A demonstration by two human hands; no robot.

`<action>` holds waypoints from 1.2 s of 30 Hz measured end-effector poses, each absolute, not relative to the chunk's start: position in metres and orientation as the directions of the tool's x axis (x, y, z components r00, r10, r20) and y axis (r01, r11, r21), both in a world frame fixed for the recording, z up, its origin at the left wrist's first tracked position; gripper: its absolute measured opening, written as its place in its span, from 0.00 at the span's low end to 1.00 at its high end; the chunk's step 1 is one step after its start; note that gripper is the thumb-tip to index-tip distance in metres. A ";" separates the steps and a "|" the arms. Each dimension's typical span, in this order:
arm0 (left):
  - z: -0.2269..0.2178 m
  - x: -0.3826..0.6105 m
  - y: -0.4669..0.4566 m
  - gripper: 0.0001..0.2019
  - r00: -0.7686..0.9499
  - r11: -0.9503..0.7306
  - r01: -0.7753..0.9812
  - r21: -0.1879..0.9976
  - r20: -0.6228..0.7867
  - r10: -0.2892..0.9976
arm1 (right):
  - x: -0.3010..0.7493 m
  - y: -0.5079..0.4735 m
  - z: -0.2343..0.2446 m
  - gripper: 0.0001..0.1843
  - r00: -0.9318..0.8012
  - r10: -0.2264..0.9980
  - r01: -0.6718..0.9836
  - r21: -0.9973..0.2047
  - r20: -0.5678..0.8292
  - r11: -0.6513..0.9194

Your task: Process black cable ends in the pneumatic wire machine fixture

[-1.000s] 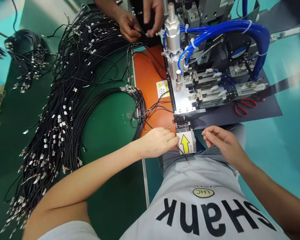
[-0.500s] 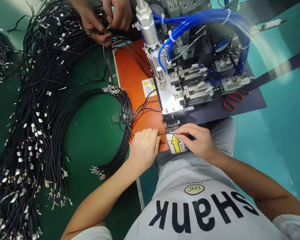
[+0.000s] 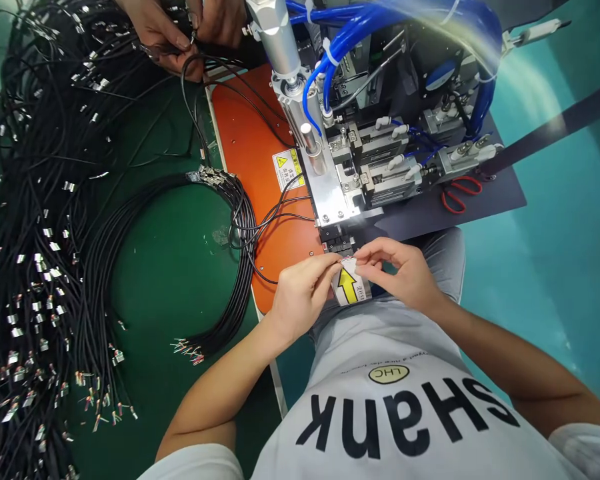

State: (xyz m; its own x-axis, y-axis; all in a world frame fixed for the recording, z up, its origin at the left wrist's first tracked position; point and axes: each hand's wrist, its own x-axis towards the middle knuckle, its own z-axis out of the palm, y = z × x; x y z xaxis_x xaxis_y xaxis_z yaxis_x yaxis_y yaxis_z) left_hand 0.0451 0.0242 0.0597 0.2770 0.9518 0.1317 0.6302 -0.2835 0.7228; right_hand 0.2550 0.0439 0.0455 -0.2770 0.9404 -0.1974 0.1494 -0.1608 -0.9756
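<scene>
My left hand (image 3: 303, 290) pinches a thin black cable (image 3: 266, 277) close to its end, in front of the machine's small black fixture (image 3: 336, 239). Fine coloured wire ends (image 3: 349, 258) stick out past my left fingertips. My right hand (image 3: 405, 275) is at these wire ends, with thumb and forefinger curled together around them; its exact grip is too small to make out. Below the fingertips lies a white label with a yellow arrow (image 3: 347, 287). From my left hand the cable runs back toward a curved bundle of black cables (image 3: 247, 247).
The metal press machine (image 3: 325, 180) with blue air hoses (image 3: 360, 40) stands on an orange plate (image 3: 235, 127). Red-handled scissors (image 3: 461, 195) lie right of it. A large heap of black cables (image 3: 45, 167) covers the left side. Another person's hands (image 3: 180, 33) handle cables at the top.
My left hand has slid right along the cable to its end, close to my right fingertips. Coloured wire ends now show between the hands. The view has shifted slightly.
</scene>
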 end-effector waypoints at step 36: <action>0.056 0.055 0.021 0.02 0.081 -0.122 0.440 0.890 0.097 0.992 | 0.246 0.047 0.051 0.04 -0.220 0.972 0.136 -0.989 -0.083 -0.054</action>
State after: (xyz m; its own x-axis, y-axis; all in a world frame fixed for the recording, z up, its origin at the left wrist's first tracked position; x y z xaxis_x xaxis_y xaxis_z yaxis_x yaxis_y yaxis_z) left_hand 0.0552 0.0213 0.0559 0.0806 0.9920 0.0967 0.4397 -0.1225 0.8897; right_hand 0.2463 0.0471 0.0513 -0.2202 0.9719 -0.0834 0.1362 -0.0540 -0.9892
